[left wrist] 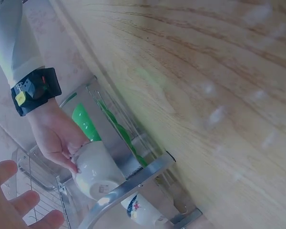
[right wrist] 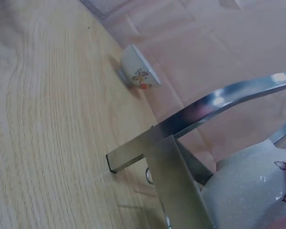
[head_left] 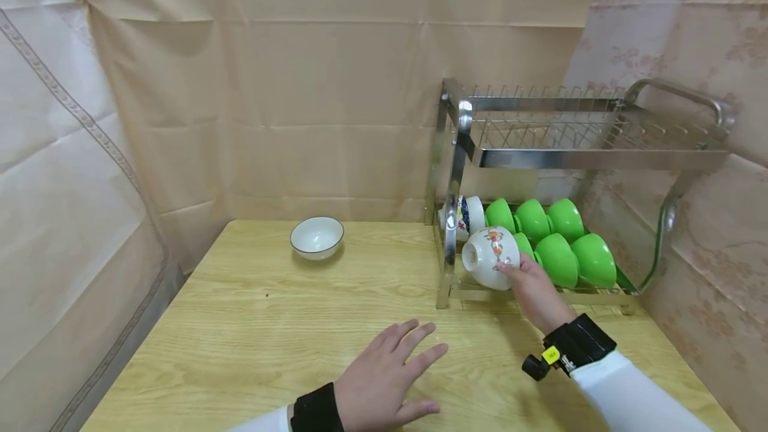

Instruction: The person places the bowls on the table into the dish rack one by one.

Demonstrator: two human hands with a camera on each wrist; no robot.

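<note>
My right hand (head_left: pixel 538 291) pinches the rim of a white floral bowl (head_left: pixel 487 260), tilted on its side at the front left of the rack's lower tier. In the left wrist view the bowl's foot (left wrist: pixel 105 187) faces outward beside the rack's post. Behind it, a white bowl with a blue pattern (head_left: pixel 470 217) stands on edge. Several green bowls (head_left: pixel 557 260) fill the tier to the right. Over the table, my left hand (head_left: pixel 393 375) is spread with its fingers apart and holds nothing.
A two-tier metal dish rack (head_left: pixel 576 159) stands at the table's right, its front post (head_left: pixel 454 205) close to the held bowl. Another white bowl (head_left: pixel 317 238) sits upright at the back of the wooden table (head_left: pixel 264 332). Cloth (head_left: pixel 336 85) hangs behind.
</note>
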